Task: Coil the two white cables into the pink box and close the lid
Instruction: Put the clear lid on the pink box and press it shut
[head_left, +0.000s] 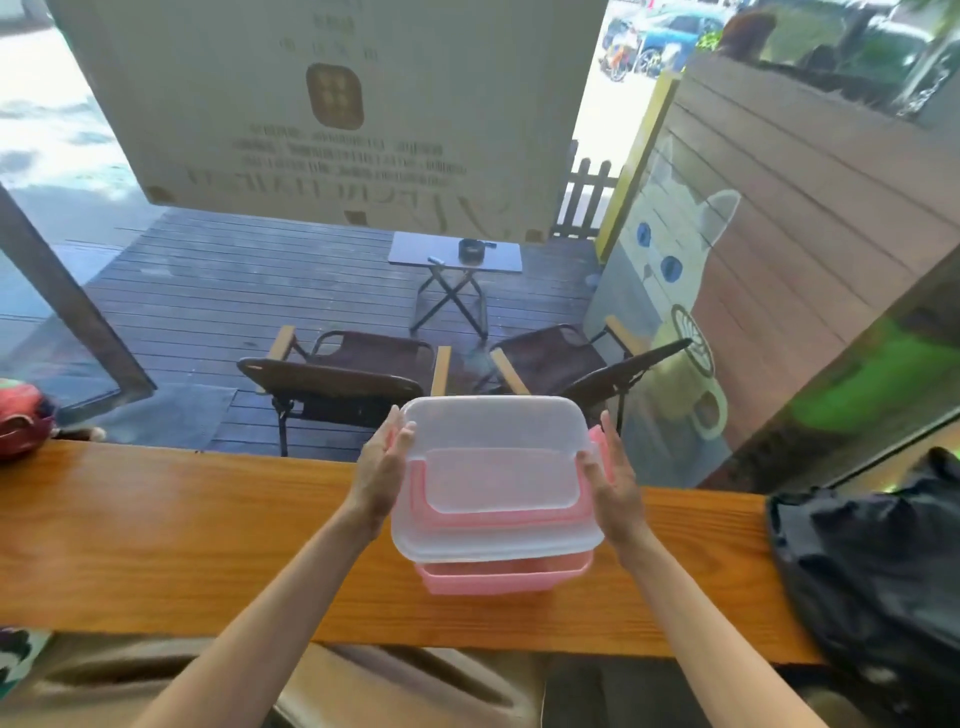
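Observation:
The pink box (501, 577) stands on the wooden counter (156, 540) in front of me. Its translucent lid (493, 483) with pink clips lies over the top of the box, the near edge slightly raised above the pink rim. My left hand (382, 473) grips the lid's left edge and my right hand (613, 483) grips its right edge. No white cable shows; the frosted lid hides the inside of the box.
A black bag (872, 571) lies on the counter at the right. A red object (23, 415) sits at the far left end. Beyond the counter is a window onto a deck with two chairs (353, 374) and a small folding table (454, 257).

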